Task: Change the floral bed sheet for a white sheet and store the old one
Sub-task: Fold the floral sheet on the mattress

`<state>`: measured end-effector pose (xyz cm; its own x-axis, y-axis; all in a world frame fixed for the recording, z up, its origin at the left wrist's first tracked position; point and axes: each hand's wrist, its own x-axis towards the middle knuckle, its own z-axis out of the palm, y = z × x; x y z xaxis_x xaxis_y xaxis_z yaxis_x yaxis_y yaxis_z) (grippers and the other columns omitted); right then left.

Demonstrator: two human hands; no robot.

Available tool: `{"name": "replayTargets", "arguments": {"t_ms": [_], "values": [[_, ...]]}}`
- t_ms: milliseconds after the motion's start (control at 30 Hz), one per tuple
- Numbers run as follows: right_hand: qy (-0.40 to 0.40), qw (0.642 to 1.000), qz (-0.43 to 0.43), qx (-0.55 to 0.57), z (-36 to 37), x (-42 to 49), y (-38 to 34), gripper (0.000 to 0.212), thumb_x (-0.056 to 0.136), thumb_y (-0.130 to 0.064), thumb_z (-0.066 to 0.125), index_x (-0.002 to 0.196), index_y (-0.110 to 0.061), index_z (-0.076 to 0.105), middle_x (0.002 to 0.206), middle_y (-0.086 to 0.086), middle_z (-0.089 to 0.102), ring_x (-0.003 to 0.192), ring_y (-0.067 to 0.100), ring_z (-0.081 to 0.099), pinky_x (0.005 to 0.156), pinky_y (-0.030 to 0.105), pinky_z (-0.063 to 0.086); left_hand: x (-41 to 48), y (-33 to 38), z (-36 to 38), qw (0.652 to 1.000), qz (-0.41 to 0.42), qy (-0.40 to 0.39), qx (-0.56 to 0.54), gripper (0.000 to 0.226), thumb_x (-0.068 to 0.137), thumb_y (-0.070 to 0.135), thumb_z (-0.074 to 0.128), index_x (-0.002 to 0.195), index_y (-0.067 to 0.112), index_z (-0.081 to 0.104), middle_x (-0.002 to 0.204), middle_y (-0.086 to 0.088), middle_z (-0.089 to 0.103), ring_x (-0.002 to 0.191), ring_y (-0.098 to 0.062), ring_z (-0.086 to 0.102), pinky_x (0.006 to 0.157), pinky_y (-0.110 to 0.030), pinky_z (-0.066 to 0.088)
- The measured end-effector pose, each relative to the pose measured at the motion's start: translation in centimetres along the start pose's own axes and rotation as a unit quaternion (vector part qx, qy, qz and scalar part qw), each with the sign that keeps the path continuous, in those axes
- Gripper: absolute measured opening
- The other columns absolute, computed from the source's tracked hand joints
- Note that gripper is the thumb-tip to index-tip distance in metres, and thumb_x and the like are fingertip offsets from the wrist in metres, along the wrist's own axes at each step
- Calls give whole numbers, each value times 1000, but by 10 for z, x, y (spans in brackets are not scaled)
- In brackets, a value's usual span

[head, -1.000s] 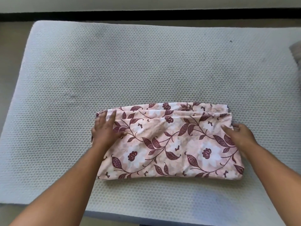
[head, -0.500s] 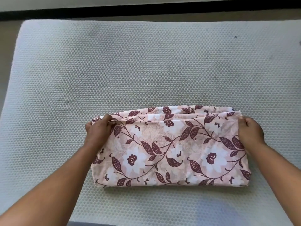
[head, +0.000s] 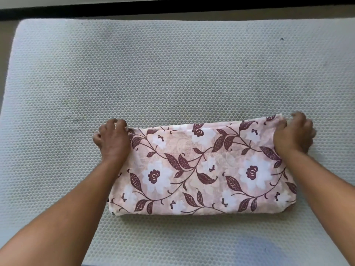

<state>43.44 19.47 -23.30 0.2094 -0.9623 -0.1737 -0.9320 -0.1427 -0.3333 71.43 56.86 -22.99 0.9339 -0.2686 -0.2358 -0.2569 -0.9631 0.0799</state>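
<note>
Gripping the folded floral bed sheet at its two far corners: with the left hand, fingers curled round the corner under the fingertips; with the right hand, fingers bunched over the opposite corner. Stretched between both hands and reaching back alongside the wrists, lying as a long flat pad on the bare mattress. Beyond the knuckles, honeycomb-textured mattress cover.

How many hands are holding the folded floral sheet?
2: the left hand grips the floral sheet at its far left corner, the right hand at its far right corner. No other hand shows.
</note>
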Motion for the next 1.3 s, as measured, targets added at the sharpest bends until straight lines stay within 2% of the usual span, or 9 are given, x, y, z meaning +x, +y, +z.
{"name": "replayTargets", "arguments": {"t_ms": [100, 267, 433, 533, 767, 900, 1000, 1133, 1300], "values": [[45, 986, -159, -5, 9, -47, -18, 44, 98, -31, 52, 134, -5, 48, 139, 24, 49, 128, 42, 45, 104, 52, 38, -40, 30, 8, 998, -1, 47, -35, 40, 96, 20, 52, 135, 21, 46, 150, -4, 29, 139, -25, 23, 115, -56, 14], [-189, 899, -390, -66, 54, -171, -37, 53, 104, -36, 45, 152, -15, 38, 162, 7, 32, 151, 24, 26, 123, 48, 26, -131, 80, 50, 968, 248, -27, -19, 46, 99, 33, 47, 145, 29, 43, 158, 0, 32, 150, -22, 24, 115, -51, 25], [-228, 847, -444, -181, 82, -137, -12, 69, 103, -60, 27, 163, -28, 13, 171, -2, -5, 157, 17, -9, 125, 42, -7, -94, 46, 75, 952, 275, -96, 90, 62, 102, 62, 23, 159, 38, 14, 168, 10, 6, 155, -14, 1, 123, -49, 10], [-192, 875, -383, -225, 75, -75, 25, 76, 100, -72, 16, 162, -34, -3, 170, -4, -15, 157, 21, -14, 126, 51, -5, -56, -6, 70, 974, 204, -94, 39, 67, 100, 66, 20, 159, 36, 10, 168, 7, 1, 155, -20, -3, 123, -53, 6], [-131, 957, -156, -206, 22, -34, 81, 82, 96, -70, 16, 160, -19, 17, 168, 19, 9, 156, 37, 5, 119, 70, 10, -36, -90, 47, 994, -54, -80, 41, 72, 100, 63, 24, 159, 24, 12, 167, -9, 13, 152, -36, 10, 119, -64, 11], [-79, 978, -150, -120, 2, -123, 77, 71, 95, -57, 43, 147, -9, 38, 160, 24, 30, 149, 41, 26, 114, 63, 25, -85, -22, 30, 999, 3, -16, -44, 67, 103, 43, 42, 155, 5, 23, 164, -16, 19, 151, -36, 16, 120, -59, 16], [-70, 994, 4, -78, 6, -173, 89, 74, 93, -56, 59, 146, -8, 39, 157, 26, 33, 143, 46, 33, 108, 65, 32, -162, 47, 33, 985, 123, -62, -107, 67, 101, 45, 42, 157, 11, 25, 165, -10, 21, 152, -26, 17, 121, -48, 19], [-76, 962, 258, 39, 10, -178, 109, 95, 76, -66, 69, 135, 5, 45, 135, 39, 46, 125, 52, 45, 105, 56, 39, -239, 107, 58, 956, 234, -148, -91, 67, 97, 52, 40, 154, 20, 27, 164, -5, 24, 152, -25, 20, 121, -47, 25], [-64, 835, 391, 383, 9, -172, 113, 43, 81, -24, 82, 118, -10, 66, 119, 12, 72, 105, 26, 71, 90, 45, 58, -232, 114, 75, 975, 90, -185, -81, 68, 101, 57, 32, 159, 33, 7, 168, 5, -6, 154, -17, -9, 122, -47, -4]]}}
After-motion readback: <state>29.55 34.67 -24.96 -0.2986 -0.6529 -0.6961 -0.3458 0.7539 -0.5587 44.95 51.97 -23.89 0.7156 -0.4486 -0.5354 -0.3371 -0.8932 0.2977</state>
